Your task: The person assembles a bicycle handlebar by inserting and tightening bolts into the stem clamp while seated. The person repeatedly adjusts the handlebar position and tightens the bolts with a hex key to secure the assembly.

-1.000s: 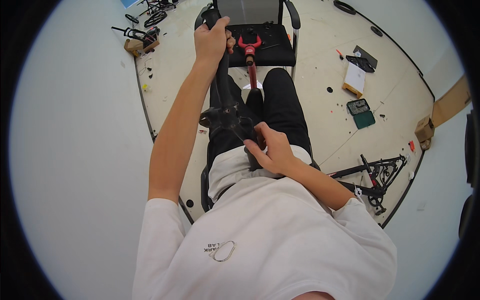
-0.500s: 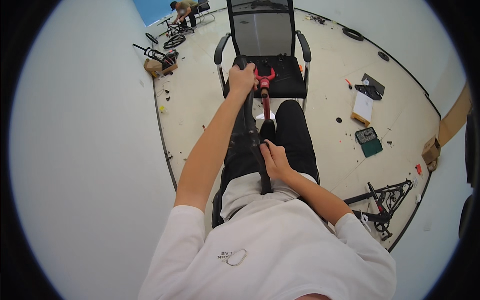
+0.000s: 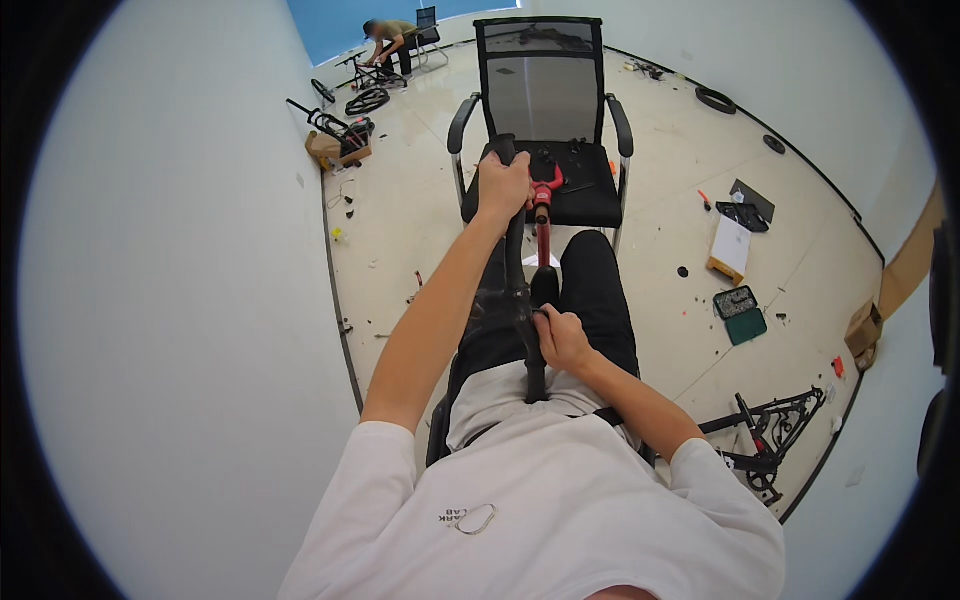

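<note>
A black bicycle handlebar (image 3: pixel 515 255) lies lengthwise in front of me, from the seat of the chair down to my lap. My left hand (image 3: pixel 504 186) is closed around its far end. Lower down, my right hand (image 3: pixel 563 338) closes on the bar beside its middle, between the centre and the near end. The near end rests against my shirt at the waist. Just right of my left hand, a red forked part (image 3: pixel 545 195) with a red shaft leans at the chair's front edge; its lower end is partly hidden.
A black mesh office chair (image 3: pixel 541 95) faces me, with small black parts on its seat. At right on the floor are a green case of small parts (image 3: pixel 740 315), a white box (image 3: pixel 729 248) and a black bicycle frame (image 3: pixel 765 440). Another person (image 3: pixel 392 45) bends over a bicycle far left.
The whole view has shifted, so the chair and floor things sit slightly lower. Both hands keep the same hold on the handlebar.
</note>
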The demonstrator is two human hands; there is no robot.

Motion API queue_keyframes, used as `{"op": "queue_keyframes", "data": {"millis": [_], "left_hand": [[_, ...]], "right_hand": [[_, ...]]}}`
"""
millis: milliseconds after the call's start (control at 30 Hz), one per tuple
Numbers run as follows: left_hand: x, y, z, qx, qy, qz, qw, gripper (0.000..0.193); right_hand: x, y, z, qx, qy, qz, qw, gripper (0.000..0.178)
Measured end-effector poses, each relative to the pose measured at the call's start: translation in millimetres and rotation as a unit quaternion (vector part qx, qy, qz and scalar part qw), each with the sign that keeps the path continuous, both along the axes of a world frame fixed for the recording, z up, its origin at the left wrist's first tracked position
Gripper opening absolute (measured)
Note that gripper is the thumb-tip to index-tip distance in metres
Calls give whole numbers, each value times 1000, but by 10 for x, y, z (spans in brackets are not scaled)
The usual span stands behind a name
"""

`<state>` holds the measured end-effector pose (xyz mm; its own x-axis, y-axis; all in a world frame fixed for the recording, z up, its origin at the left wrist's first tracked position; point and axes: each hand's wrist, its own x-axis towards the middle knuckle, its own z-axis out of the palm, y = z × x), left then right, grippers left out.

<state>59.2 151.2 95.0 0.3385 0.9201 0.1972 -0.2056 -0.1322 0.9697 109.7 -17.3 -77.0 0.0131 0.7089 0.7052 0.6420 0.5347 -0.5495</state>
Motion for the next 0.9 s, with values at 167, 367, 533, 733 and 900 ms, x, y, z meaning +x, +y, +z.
{"op": "queue_keyframes", "data": {"millis": [167,367,533,733,900], "left_hand": [[-54,39,-50,-20,6,12,1000,17],[-83,115,17,-76,-23,-36,996,18],[69,21,3,-57,-23,-79,995,20],[326,-197,154,-30,-10,-131,991,18],[259,-64,104,-13,19,-73,997,20]], "right_hand": [[186,188,-39,95,-149,1,984,14],[220,214,211,94,-153,22,984,18],[62,-219,441,-48,62,36,996,13],[32,-323,507,-47,118,-10,992,14],[4,-314,500,-123,198,36,972,18]]}}
